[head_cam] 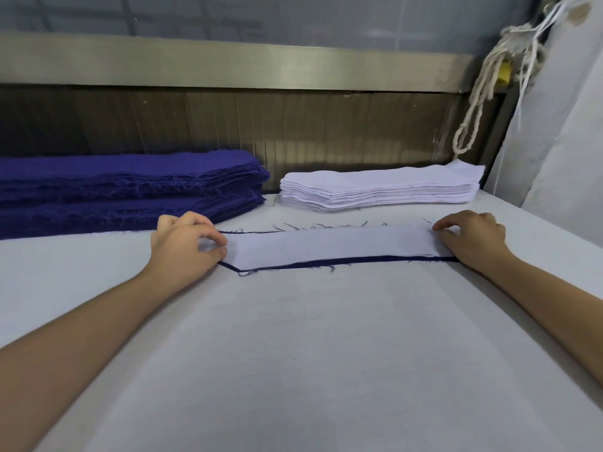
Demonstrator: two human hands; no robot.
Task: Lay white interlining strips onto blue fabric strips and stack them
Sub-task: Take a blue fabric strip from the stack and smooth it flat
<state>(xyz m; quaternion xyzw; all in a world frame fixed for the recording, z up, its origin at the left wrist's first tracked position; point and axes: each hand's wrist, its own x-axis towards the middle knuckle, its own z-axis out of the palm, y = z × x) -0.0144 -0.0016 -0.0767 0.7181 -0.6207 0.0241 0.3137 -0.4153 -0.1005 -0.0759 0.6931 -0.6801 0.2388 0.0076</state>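
A white interlining strip lies flat on a blue fabric strip, whose dark edge and frayed threads show along the near and far sides. My left hand pinches the white strip's left end between thumb and fingers. My right hand rests on the right end with its fingertips pressing down. Behind them, a tall pile of blue fabric strips sits at the back left, and a stack of white interlining strips at the back right.
The white padded table stretches toward me. A brown panel and a metal rail close off the back. Knotted white cords hang at the upper right beside a pale cloth drape.
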